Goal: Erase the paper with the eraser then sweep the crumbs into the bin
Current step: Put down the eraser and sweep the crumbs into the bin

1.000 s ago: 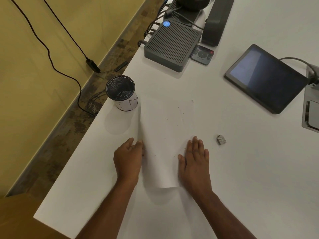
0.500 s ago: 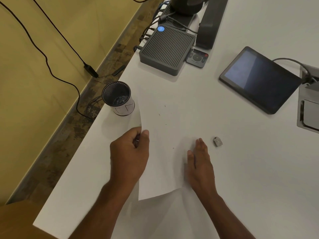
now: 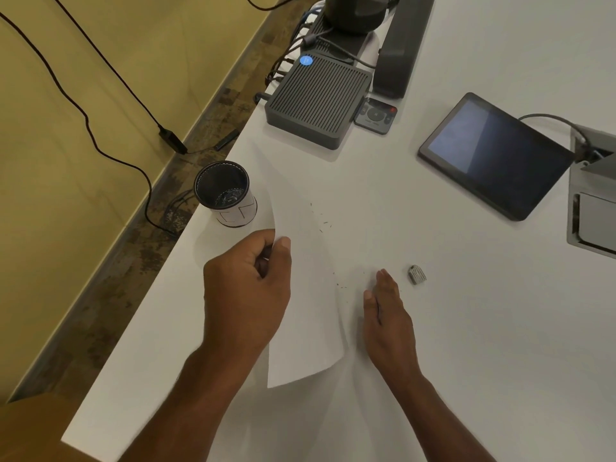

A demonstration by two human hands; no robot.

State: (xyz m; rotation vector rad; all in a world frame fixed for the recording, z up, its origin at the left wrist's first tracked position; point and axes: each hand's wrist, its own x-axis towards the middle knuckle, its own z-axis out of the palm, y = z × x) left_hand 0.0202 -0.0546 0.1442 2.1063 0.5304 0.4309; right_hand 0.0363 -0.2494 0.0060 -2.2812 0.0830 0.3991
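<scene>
One sheet of white paper (image 3: 310, 295) lies on the white table (image 3: 466, 328), its left edge lifted and curled upward so that the sheet slopes down to the right. Dark eraser crumbs (image 3: 321, 223) are scattered across the paper's middle and lower part. At that raised edge the left hand (image 3: 246, 295) has its grip closed on the paper, thumb on top and fingers curled beneath. On the opposite side the right hand (image 3: 388, 321) stands on its edge against the paper's right side, fingers straight and together, holding nothing. Just right of its fingertips sits the small grey eraser (image 3: 416, 274), apart from the hand. Beyond the left hand, near the table's left edge, stands the round black mesh bin (image 3: 226, 195), upright and close to the paper's lifted edge. Farther back lie a ribbed grey box (image 3: 318, 101), a small remote (image 3: 376, 115) and a dark tablet (image 3: 496, 155).
</scene>
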